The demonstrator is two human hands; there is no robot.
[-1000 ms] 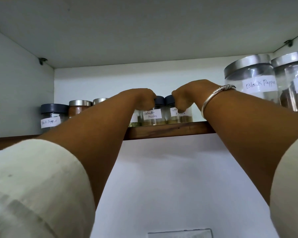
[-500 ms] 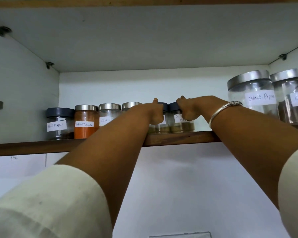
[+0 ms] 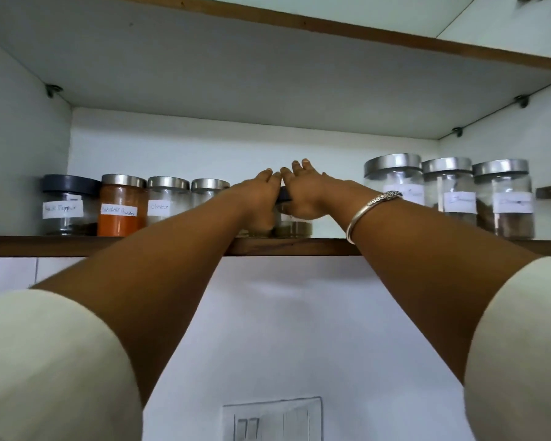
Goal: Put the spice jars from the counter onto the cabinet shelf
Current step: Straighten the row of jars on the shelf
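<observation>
Both arms reached up to the shelf (image 3: 77,245). The left hand (image 3: 257,202) and right hand (image 3: 306,198) pressed flat, fingers extended (gripping nothing), against two dark-lidded spice jars (image 3: 291,226) standing mid-shelf between the jar rows.

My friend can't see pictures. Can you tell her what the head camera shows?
Two bare hands, the left hand and the right hand, reach up side by side, pushing small dark-lidded spice jars onto a wooden cabinet shelf. Labelled jars line the shelf on both sides, including an orange powder jar.
</observation>
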